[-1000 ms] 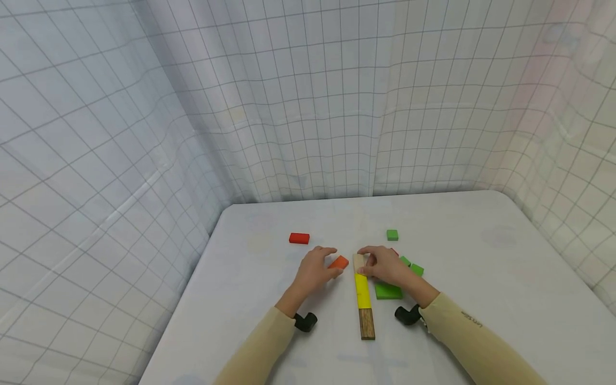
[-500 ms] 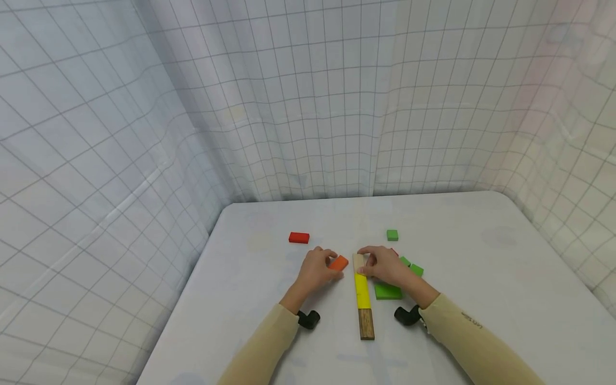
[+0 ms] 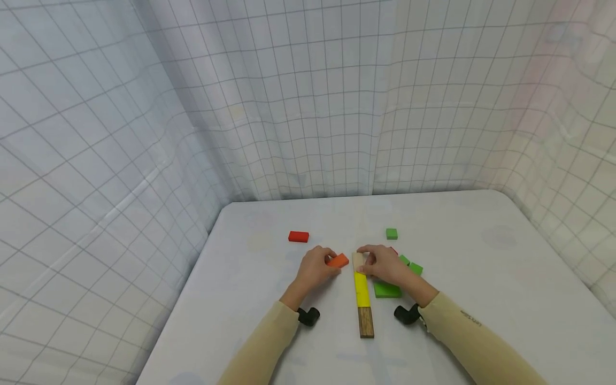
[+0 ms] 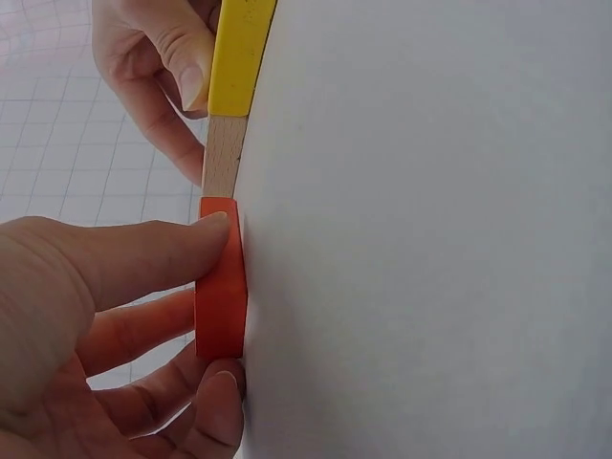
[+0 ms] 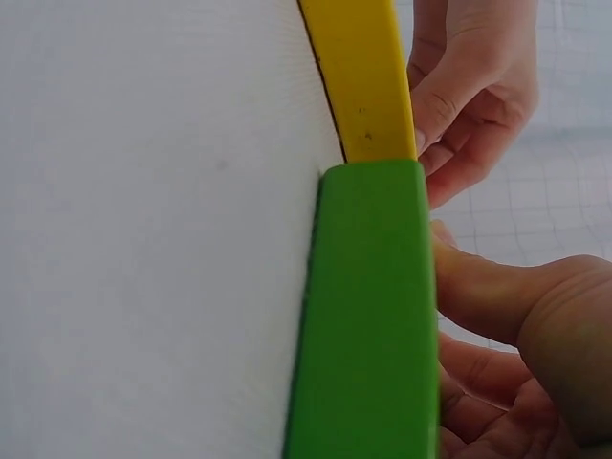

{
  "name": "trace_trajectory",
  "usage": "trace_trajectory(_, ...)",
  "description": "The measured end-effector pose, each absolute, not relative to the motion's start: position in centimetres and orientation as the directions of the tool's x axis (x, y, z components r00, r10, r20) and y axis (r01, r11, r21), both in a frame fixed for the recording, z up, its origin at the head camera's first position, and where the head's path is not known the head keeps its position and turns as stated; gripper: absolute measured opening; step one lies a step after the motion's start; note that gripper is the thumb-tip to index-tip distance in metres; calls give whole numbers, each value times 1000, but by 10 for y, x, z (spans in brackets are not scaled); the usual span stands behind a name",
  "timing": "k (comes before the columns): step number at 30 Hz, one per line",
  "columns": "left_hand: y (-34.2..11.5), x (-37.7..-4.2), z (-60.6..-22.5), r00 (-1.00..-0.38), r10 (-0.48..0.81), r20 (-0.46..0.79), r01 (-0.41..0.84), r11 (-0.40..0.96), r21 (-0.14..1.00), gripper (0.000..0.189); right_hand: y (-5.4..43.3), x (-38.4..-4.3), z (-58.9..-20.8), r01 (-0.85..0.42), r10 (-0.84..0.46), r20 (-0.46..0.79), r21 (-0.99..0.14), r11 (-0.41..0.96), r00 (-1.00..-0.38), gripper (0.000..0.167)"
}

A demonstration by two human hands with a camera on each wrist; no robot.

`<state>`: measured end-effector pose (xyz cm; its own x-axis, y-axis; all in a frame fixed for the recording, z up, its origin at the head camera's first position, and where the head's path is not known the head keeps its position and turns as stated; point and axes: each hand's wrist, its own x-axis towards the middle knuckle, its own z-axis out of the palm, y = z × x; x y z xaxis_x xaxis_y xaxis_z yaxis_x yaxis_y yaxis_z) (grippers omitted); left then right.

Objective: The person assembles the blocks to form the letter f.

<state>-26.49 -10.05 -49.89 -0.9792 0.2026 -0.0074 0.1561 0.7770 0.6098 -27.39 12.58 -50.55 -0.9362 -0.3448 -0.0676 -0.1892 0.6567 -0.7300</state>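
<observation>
My left hand [image 3: 314,271] pinches an orange wooden block [image 4: 220,306] between thumb and fingers, left of a straight row of blocks. From far to near, that row is a pale bare-wood block [image 3: 357,259], a yellow block [image 3: 362,291] and a dark brown block [image 3: 366,322]. At the row's far end, my right hand [image 3: 387,264] grips the pale block, index finger at its far edge and thumb by the joint with the yellow one. A flat green block [image 5: 373,316] lies beneath the right wrist, partly covered by it in the head view.
A red block [image 3: 299,237] lies at the back left and a small green block [image 3: 392,233] at the back right. Small green pieces [image 3: 416,268] and a mostly hidden red piece [image 3: 394,251] sit behind the right hand. Gridded white curtains [image 3: 308,133] surround the white table [image 3: 231,289].
The left hand's fingers have closed round the orange block, which has turned slightly to lie more sideways. The right hand and the row have stayed in place.
</observation>
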Motion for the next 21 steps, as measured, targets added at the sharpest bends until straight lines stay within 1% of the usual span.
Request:
trace_trajectory(10, -100, -270, -500, -983, 186, -12, 140, 779, 611, 34, 124, -274, -508, -182, -321, -55, -730, 658, -945, 60)
trace_trajectory(21, -99, -275, -500, -972, 233, 27, 203, 778, 595, 31, 124, -271, -507, -152, -301, -61, -758, 634, -952, 52)
